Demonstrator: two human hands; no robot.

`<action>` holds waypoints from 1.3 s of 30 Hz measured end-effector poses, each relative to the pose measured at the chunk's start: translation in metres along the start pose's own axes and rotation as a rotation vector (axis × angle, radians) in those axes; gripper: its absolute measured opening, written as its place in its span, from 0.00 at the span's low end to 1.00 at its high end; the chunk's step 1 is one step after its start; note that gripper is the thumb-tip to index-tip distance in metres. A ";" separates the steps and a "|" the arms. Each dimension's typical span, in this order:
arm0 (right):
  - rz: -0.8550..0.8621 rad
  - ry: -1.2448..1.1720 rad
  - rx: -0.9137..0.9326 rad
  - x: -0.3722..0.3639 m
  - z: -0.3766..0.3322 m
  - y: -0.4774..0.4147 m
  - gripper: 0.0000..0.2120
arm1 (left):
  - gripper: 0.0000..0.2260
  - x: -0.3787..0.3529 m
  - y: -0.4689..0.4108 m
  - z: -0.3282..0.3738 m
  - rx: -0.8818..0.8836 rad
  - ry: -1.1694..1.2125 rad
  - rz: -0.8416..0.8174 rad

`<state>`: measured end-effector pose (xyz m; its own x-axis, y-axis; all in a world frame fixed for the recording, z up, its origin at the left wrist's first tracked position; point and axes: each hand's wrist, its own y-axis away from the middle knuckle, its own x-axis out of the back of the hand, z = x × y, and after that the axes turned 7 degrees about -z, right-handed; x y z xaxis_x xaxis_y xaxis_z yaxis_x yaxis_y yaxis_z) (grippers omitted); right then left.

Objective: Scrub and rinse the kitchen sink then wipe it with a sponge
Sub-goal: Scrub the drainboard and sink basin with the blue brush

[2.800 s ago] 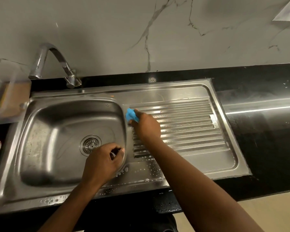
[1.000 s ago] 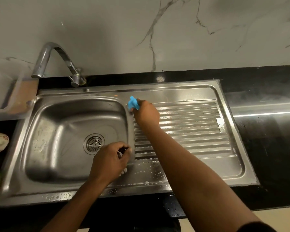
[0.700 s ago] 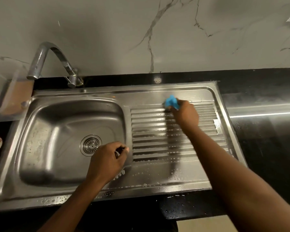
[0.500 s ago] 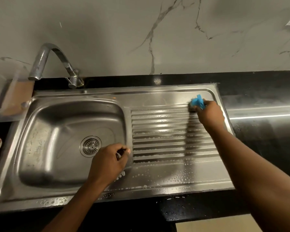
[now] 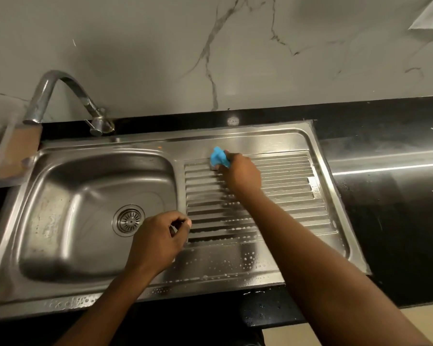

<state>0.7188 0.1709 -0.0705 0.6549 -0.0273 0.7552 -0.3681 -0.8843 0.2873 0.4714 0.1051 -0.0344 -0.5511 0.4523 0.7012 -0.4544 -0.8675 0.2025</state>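
crumpled blue sponge (image 5: 219, 158), pinched by right hand (image 5: 243, 174), is to be run along grooves of ribbed steel drainboard (image 5: 285, 193); curled left hand (image 5: 158, 240) grasp cannot be told.

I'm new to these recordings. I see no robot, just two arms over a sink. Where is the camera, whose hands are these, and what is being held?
There is no machine here. A person works bare-handed, and one wide-angle camera sits on their head, looking down, so both arms reach in from the bottom edge. The right hand grips a blue sponge against the far left part of the ribbed drainboard of the steel sink. The left hand, fingers curled, rests at the ridge between basin and drainboard; I cannot tell whether it holds anything. Soapy droplets dot the near edge. A tap stands behind the basin, and a dark countertop lies alongside.
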 end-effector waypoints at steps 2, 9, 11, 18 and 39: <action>0.024 0.004 -0.047 0.032 0.033 -0.006 0.21 | 0.04 -0.001 -0.001 0.000 0.015 0.005 0.011; 0.128 0.123 -0.278 0.143 0.144 -0.024 0.22 | 0.04 -0.012 0.002 0.009 0.020 0.034 0.014; 0.086 0.094 -0.298 0.150 0.150 -0.028 0.25 | 0.03 -0.015 0.002 0.010 0.023 0.032 0.015; -0.114 0.052 -0.211 0.127 0.135 -0.001 0.25 | 0.04 -0.020 0.000 0.008 0.028 0.036 0.002; 0.007 0.010 -0.132 0.080 0.117 0.057 0.28 | 0.03 -0.019 0.005 0.007 0.015 0.060 -0.004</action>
<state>0.8272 0.0634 -0.0628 0.6455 -0.0282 0.7632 -0.4566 -0.8153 0.3561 0.4841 0.0909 -0.0416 -0.5905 0.4669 0.6583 -0.4461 -0.8686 0.2159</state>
